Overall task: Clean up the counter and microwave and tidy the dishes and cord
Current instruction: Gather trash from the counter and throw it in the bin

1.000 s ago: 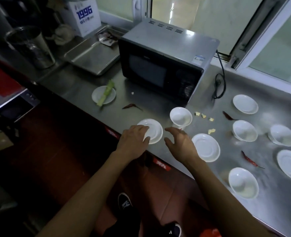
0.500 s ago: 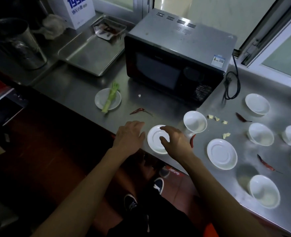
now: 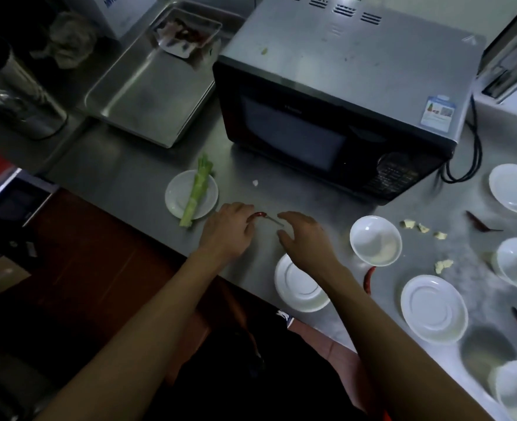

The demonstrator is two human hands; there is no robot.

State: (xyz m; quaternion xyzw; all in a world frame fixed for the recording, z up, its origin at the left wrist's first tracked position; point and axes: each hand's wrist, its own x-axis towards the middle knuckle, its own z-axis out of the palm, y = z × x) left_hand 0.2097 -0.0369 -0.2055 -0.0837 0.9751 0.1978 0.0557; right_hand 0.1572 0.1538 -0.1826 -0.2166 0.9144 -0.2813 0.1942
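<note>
A dried red chili [image 3: 260, 214] lies on the steel counter [image 3: 135, 177] in front of the black microwave [image 3: 327, 101]. My left hand [image 3: 226, 229] has its curled fingertips on the chili's left end and seems to pinch it. My right hand [image 3: 305, 238] hovers just right of the chili's stem with fingers and thumb spread, holding nothing. Its wrist crosses a white saucer [image 3: 296, 291] at the counter's front edge. The microwave's black cord [image 3: 467, 159] loops down its right side.
A saucer [image 3: 176, 196] left of my hands carries a green stalk [image 3: 198, 189]. To the right are a white bowl [image 3: 375, 240], another saucer [image 3: 433, 308], more bowls [image 3: 514, 188], other chilies [image 3: 369, 278] and pale crumbs [image 3: 415, 226]. A steel tray [image 3: 147, 92] and a metal pot [image 3: 17, 95] stand at back left.
Both hands left the front saucer and moved forward and left to the chili before the microwave. The left fingers now cover its end. My view moved closer and leftward.
</note>
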